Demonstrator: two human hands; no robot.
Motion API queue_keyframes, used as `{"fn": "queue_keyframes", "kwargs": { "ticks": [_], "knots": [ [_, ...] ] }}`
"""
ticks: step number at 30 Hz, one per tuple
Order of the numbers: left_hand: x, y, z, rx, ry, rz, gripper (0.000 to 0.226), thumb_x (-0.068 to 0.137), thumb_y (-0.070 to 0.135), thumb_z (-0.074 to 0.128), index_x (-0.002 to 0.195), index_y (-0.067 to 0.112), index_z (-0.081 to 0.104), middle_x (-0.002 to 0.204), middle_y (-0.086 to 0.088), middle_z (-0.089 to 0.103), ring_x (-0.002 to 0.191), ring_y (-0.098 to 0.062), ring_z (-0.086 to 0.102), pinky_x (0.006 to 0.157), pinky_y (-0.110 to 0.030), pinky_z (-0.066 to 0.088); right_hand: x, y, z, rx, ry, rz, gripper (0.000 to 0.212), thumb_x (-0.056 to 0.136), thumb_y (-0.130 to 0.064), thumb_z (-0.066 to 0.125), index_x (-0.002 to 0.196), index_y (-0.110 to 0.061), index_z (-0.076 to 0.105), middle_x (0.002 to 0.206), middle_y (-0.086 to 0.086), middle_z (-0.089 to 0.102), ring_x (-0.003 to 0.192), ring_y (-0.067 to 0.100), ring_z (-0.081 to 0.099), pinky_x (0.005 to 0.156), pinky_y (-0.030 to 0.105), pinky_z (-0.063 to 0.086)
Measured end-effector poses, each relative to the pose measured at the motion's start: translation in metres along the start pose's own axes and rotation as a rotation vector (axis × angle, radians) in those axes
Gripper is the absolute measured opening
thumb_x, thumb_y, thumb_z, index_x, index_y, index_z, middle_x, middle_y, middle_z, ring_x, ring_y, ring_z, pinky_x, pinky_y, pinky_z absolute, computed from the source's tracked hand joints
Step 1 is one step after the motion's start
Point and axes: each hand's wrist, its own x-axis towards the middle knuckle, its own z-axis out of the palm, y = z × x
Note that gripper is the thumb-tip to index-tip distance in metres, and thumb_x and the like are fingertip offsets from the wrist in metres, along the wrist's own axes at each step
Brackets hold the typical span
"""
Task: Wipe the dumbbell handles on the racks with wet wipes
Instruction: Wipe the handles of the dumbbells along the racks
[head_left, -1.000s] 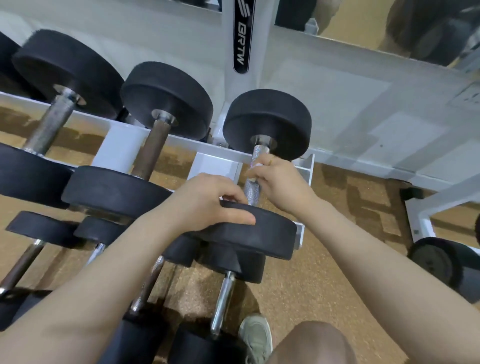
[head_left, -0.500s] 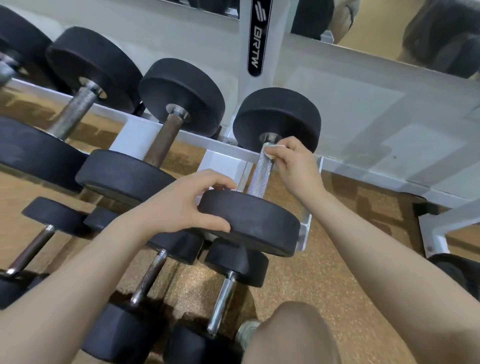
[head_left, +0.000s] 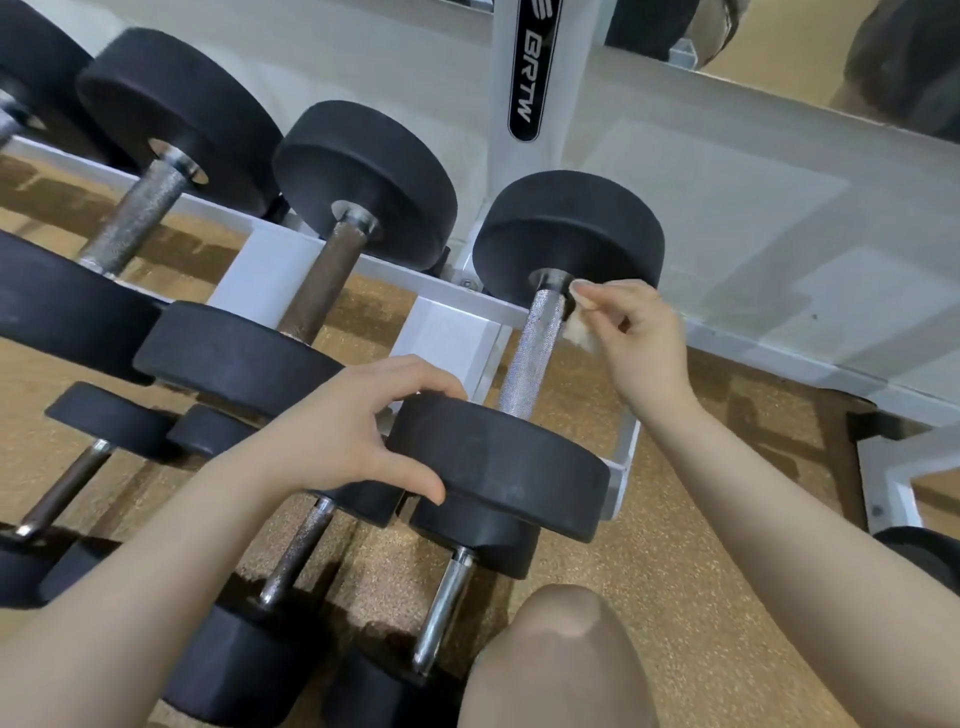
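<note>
The rightmost dumbbell on the upper rack has a knurled silver handle (head_left: 532, 351) between two black round heads. My left hand (head_left: 358, 436) grips the near head (head_left: 509, 467) at its left edge, thumb under the rim and fingers over the top. My right hand (head_left: 636, 332) is just right of the handle's far end and pinches a small crumpled wet wipe (head_left: 579, 330). The wipe hangs beside the handle, close to it near the far head (head_left: 571, 234).
Two more dumbbells (head_left: 322, 291) lie to the left on the white rack (head_left: 441, 332). Smaller dumbbells (head_left: 441, 608) sit on the lower tier below my arms. My knee (head_left: 561, 660) is at the bottom. A white frame (head_left: 893, 467) stands on the floor at right.
My right hand slid up the handle to its far end, then came off to the right with the wipe. My left hand stayed on the near head.
</note>
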Motion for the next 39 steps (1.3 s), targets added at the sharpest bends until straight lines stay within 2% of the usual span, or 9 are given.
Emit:
{"fn": "queue_keyframes", "kwargs": {
  "ticks": [6,13,15,19,22,26,32,34,39],
  "knots": [
    [0.008,0.004,-0.007,-0.1,-0.011,-0.077,0.036,0.064,0.048,0.066,0.099,0.037,0.061,0.099,0.014,0.062,0.095,-0.009,0.059,0.086,-0.03,0.047,-0.014,0.014,0.012,-0.032,-0.079,-0.151,0.025,0.083,0.003,0.058,0.103,-0.006,0.071,0.092,0.003,0.059,0.083,-0.004,0.051,0.078,0.001,0.038],
    [0.017,0.002,-0.007,-0.101,-0.037,-0.121,0.03,0.062,0.048,0.068,0.089,0.035,0.063,0.09,0.013,0.061,0.087,-0.012,0.058,0.083,-0.038,0.047,-0.036,0.007,-0.012,0.146,-0.818,-0.214,0.024,0.083,-0.009,0.059,0.104,-0.012,0.071,0.094,-0.012,0.064,0.089,0.001,0.061,0.082,0.018,0.048],
    [0.016,0.002,-0.005,-0.108,-0.025,-0.121,0.03,0.062,0.048,0.068,0.089,0.035,0.063,0.091,0.013,0.061,0.087,-0.011,0.058,0.083,-0.038,0.047,-0.025,0.001,-0.013,0.114,-0.74,-0.276,0.026,0.081,-0.003,0.057,0.1,-0.012,0.073,0.093,-0.004,0.067,0.087,0.006,0.062,0.081,0.02,0.05],
    [0.015,0.001,-0.004,-0.105,-0.007,-0.127,0.033,0.061,0.049,0.067,0.091,0.036,0.063,0.091,0.014,0.061,0.088,-0.011,0.058,0.084,-0.038,0.047,0.022,-0.021,-0.007,-0.243,-0.257,-0.598,0.025,0.074,0.004,0.055,0.087,-0.007,0.074,0.085,0.006,0.065,0.078,0.02,0.06,0.071,0.024,0.048],
    [0.013,0.001,-0.002,-0.146,0.02,-0.133,0.033,0.06,0.048,0.068,0.09,0.033,0.065,0.09,0.015,0.062,0.086,-0.009,0.059,0.083,-0.031,0.047,0.044,-0.03,0.006,-0.756,-0.434,-0.904,0.025,0.058,0.008,0.063,0.076,-0.009,0.068,0.075,0.006,0.063,0.071,0.03,0.058,0.057,0.031,0.045],
    [0.012,0.0,-0.001,-0.17,0.041,-0.135,0.032,0.059,0.047,0.069,0.088,0.034,0.066,0.089,0.017,0.062,0.085,-0.005,0.058,0.079,-0.02,0.046,0.045,-0.032,0.004,-0.779,-0.784,-0.599,0.036,0.082,0.0,0.047,0.108,-0.018,0.064,0.11,0.0,0.063,0.106,0.025,0.052,0.082,0.039,0.046],
    [0.011,-0.002,0.0,-0.144,0.045,-0.12,0.033,0.061,0.05,0.067,0.091,0.037,0.065,0.088,0.02,0.061,0.086,-0.004,0.056,0.077,-0.014,0.042,0.004,-0.026,-0.004,-0.351,-1.012,-0.642,0.033,0.08,-0.003,0.049,0.096,-0.022,0.071,0.098,-0.006,0.07,0.095,0.016,0.064,0.078,0.032,0.052],
    [0.011,-0.002,0.001,-0.14,0.046,-0.115,0.032,0.061,0.05,0.066,0.091,0.038,0.065,0.087,0.02,0.061,0.085,-0.004,0.056,0.077,-0.013,0.042,0.005,-0.022,-0.007,-0.29,-0.965,-0.595,0.033,0.079,-0.003,0.054,0.096,-0.024,0.073,0.096,-0.009,0.069,0.095,0.011,0.062,0.08,0.028,0.05],
    [0.012,-0.004,0.001,-0.138,0.048,-0.105,0.033,0.061,0.05,0.067,0.091,0.036,0.065,0.089,0.017,0.062,0.085,-0.006,0.056,0.078,-0.014,0.042,0.046,-0.026,-0.002,-0.597,-0.375,-0.759,0.037,0.063,0.005,0.045,0.078,-0.015,0.073,0.075,0.002,0.069,0.069,0.026,0.055,0.059,0.028,0.047]
  ]
}}
